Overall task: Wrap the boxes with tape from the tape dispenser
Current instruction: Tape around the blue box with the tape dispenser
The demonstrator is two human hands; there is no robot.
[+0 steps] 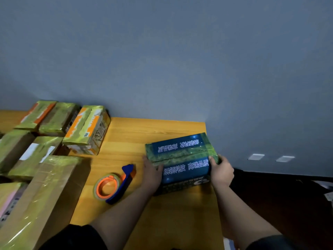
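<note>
We hold the blue box (182, 159) between both hands at the right part of the wooden tabletop (126, 138), near its far right corner. The box carries white printed characters on its top and a glossy greenish strip of tape along the seam between its two top flaps. Our left hand (152, 175) lies against the box's left side, thumb curled up over the top edge, so it grips that end. Our right hand (221, 171) grips the right end likewise, thumb hooked over the top near the taped seam, fingers wrapped down the side.

The tape dispenser (115, 184), blue handle with an orange hub and a roll of clear tape, lies on the tabletop just left of our left hand, not touching it.

At the left of the tabletop stands a cluster of taped boxes (54, 134), brown cardboard with yellowish glossy tape, some with orange print and white labels. A long cardboard box (41, 199) lies nearest us at the left edge. Grey wall (162, 60) behind.
</note>
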